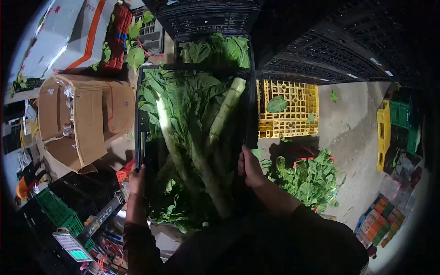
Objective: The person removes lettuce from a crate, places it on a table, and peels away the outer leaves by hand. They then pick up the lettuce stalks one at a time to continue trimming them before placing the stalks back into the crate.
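Note:
A black plastic crate (pixel 250 110) full of long-stemmed leafy greens (pixel 192 119) is held up in front of me. My left hand (pixel 136 179) grips its left rim near the lower corner. My right hand (pixel 250 167) grips the right rim at about the same height. Thick pale stalks run lengthwise through the crate, with broad green leaves at the far end. Both sleeves are dark.
A second crate of greens (pixel 215 49) sits behind. An open cardboard box (pixel 82 119) stands at left. A yellow crate (pixel 286 107) lies on the concrete floor at right, near a pile of loose greens (pixel 309 178). Black crates (pixel 330 50) are stacked behind. A digital scale (pixel 71 245) is lower left.

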`<act>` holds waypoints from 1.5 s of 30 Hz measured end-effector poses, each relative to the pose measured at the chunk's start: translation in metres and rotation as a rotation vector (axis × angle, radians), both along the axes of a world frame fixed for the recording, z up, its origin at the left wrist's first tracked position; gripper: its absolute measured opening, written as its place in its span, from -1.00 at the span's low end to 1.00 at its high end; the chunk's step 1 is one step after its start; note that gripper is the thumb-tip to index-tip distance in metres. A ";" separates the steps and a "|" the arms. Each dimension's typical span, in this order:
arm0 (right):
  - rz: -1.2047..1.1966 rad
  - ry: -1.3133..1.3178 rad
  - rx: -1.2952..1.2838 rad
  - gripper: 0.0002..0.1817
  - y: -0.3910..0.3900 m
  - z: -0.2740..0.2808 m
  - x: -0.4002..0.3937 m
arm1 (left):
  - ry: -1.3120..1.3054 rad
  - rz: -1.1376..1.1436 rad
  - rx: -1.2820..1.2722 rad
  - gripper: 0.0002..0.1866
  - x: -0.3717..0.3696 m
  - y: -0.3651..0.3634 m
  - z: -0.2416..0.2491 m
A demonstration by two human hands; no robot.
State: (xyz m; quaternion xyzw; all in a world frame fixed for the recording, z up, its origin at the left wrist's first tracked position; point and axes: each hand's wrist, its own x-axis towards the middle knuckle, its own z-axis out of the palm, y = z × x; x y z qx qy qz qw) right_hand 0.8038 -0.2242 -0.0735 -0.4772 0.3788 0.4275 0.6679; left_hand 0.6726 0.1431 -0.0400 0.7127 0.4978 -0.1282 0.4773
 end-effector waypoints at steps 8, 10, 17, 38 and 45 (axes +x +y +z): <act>-0.076 -0.078 -0.032 -0.57 -0.014 0.044 -0.019 | -0.195 -0.024 -0.012 -0.71 -0.033 0.000 -0.013; -0.058 -0.193 -0.033 -0.57 -0.015 0.040 -0.017 | -0.197 -0.085 0.113 -0.70 -0.029 0.000 -0.022; 0.365 -0.820 -0.566 -0.51 -0.016 0.026 0.027 | -0.244 -0.090 0.158 -0.61 0.002 0.001 -0.103; 0.729 -0.947 -1.040 -0.56 -0.082 -0.043 -0.063 | -0.258 0.055 0.293 -0.23 -0.118 -0.132 -0.082; 0.932 -0.886 -1.193 -0.53 -0.086 -0.037 -0.051 | -0.457 0.444 -0.412 -0.30 -0.155 -0.149 -0.104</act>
